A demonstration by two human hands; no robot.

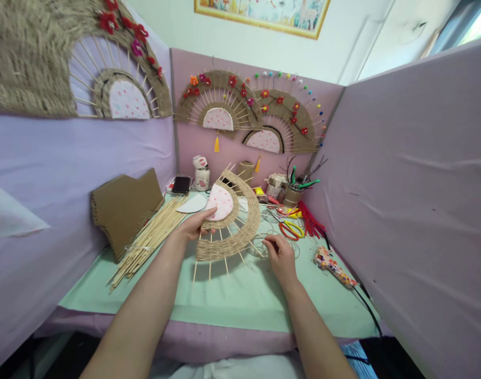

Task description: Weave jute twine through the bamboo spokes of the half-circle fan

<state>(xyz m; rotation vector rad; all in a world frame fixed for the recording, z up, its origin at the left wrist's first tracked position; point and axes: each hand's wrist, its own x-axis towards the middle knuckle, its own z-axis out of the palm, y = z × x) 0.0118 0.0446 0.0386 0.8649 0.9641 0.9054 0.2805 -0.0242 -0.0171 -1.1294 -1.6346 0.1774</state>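
Note:
My left hand (195, 225) grips a half-made woven fan (232, 221), thumb lying on its pink dotted centre. The fan is built of thin wooden sticks with two bands of jute twine wound across them, and it tilts up above the green mat (240, 297). My right hand (280, 255) is closed in a pinch on the loose jute twine (264, 239) at the fan's lower right edge. Bare stick ends poke out below the outer band.
A bundle of wooden sticks (149, 239) and cardboard pieces (124, 208) lie at left. Scissors (290, 227), red pipe cleaners (311, 221), a tool pot (292, 193) and a glue gun (334, 266) sit at right. Finished fans (220, 100) hang on the purple partitions.

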